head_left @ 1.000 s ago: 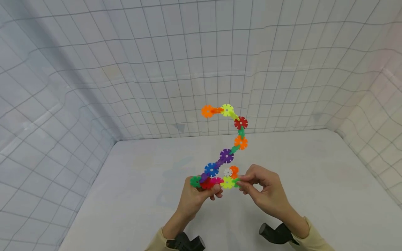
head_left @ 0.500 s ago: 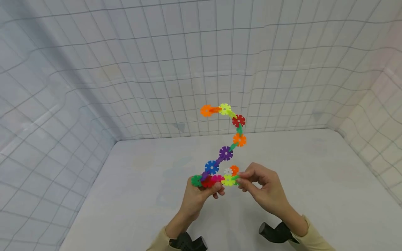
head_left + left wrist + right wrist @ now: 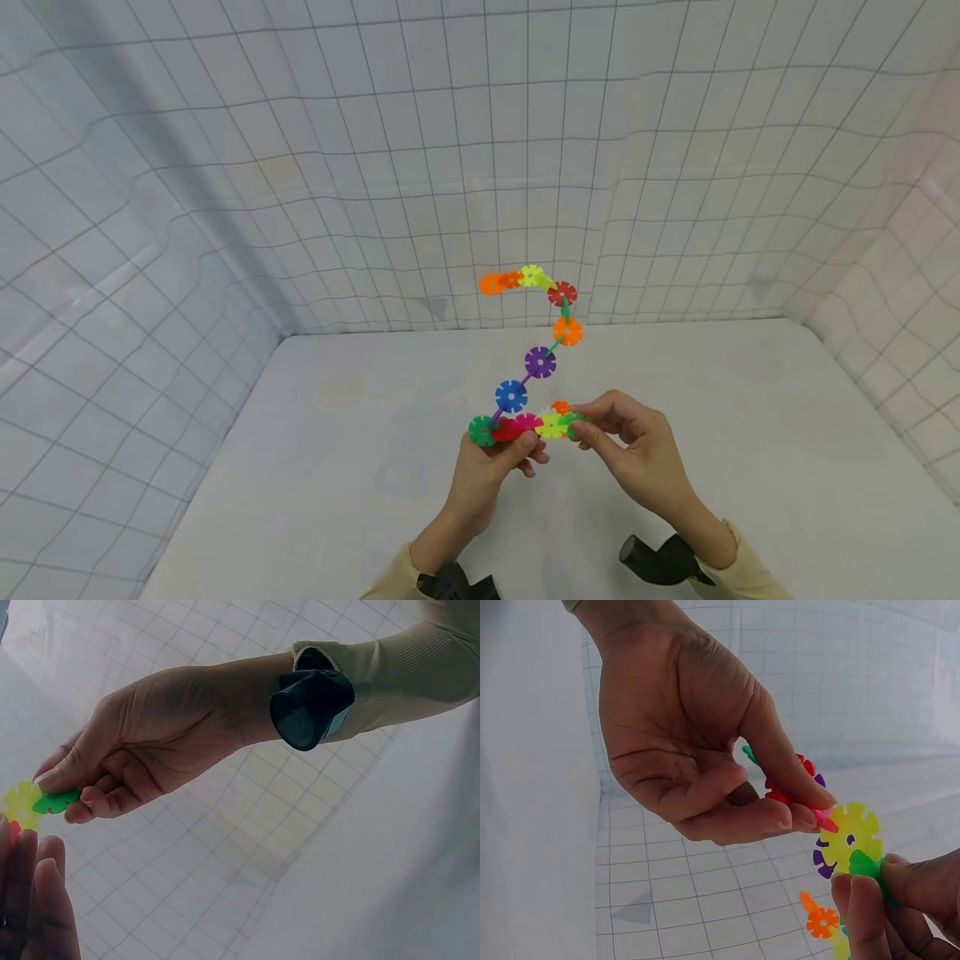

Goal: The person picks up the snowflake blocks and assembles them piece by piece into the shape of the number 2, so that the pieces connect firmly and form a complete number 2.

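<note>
A chain of colourful slotted plastic discs hangs in the air before me, its purple disc [image 3: 540,362] and blue disc [image 3: 512,396] mid-chain. The far end curls leftward to an orange disc [image 3: 491,284]. My left hand [image 3: 480,479] grips the near end at the red and pink discs [image 3: 527,422], thumb on top. Beside them a yellow disc [image 3: 859,825] faces the right wrist camera. My right hand [image 3: 637,446] pinches a green disc [image 3: 56,802] between thumb and fingers; it meets the yellow disc's edge. Behind, the small orange disc [image 3: 561,407] is partly hidden.
A white table [image 3: 360,417] lies below both hands. Pale gridded sheeting [image 3: 450,167] rises at the back and both sides. Black wrist devices [image 3: 660,560] sit on both forearms.
My left hand has shifted slightly right with the chain, whose upper part has tilted. The green disc in my right hand now shows flatter against the yellow disc. The view has tipped a little.
</note>
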Tool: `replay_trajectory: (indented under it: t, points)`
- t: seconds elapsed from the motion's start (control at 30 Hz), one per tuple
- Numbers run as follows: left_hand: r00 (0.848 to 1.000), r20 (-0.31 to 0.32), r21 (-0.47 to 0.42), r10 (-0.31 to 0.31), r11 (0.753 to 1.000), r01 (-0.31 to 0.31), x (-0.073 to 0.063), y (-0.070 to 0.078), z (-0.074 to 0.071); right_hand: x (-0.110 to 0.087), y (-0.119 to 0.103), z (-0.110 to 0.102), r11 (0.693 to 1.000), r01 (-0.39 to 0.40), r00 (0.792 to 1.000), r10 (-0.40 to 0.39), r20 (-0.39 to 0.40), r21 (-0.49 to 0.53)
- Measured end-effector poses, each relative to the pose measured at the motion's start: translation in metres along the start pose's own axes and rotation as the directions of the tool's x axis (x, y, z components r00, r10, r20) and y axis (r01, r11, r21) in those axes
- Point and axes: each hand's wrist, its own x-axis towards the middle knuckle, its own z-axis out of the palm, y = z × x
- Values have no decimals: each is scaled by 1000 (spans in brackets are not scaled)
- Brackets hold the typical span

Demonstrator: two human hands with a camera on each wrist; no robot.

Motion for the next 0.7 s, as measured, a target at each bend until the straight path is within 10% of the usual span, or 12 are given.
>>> replay_trajectory:
  t: [0.23, 0.7]
  points:
    - [996, 81, -56, 28, 998, -23, 1, -5, 2, -2, 4, 6, 998, 28, 999, -29, 18, 48]
    - [987, -155, -76, -39, 997, 28, -6, -2, 13, -5, 8, 22, 992, -30, 999, 33, -24, 121]
